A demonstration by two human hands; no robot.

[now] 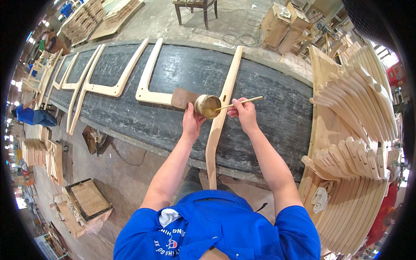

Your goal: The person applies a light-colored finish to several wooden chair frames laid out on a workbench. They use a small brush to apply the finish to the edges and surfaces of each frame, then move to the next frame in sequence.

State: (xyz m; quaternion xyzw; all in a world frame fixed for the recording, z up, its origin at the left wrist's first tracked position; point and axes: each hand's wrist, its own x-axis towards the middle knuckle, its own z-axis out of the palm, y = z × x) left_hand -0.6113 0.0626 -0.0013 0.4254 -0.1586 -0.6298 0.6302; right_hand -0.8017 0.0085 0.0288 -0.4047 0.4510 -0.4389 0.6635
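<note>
Seen from above, a small round glue pot (207, 106) is held in the left hand (191, 123) over the middle of a long dark workbench (268, 108), just beside a pale curved wooden rail (221, 117) that is laid across the bench from its far edge to its near edge. The fingers of that hand are wrapped closed around the pot's side, and the pot is tipped so that its open mouth and the yellowish glue inside are shown to the camera. A thin wooden stick (241, 102) is pinched in the right hand (244, 113), fingers closed on its middle, with its tip dipped into the pot. The two hands are kept close together, the pot between them.

The pot is judged light and rigid, though likely tacky at the rim and prone to spilling if tilted further; it is best gripped around the wall, as shown. The stick looks light and easily snapped, and is best taken near its middle. The rail appears stiff and smooth.

Further left on the bench, several matching wooden frame pieces (149, 78) are laid out side by side. Stacks of curved wooden parts (355, 99) are piled beyond the bench's right end.
</note>
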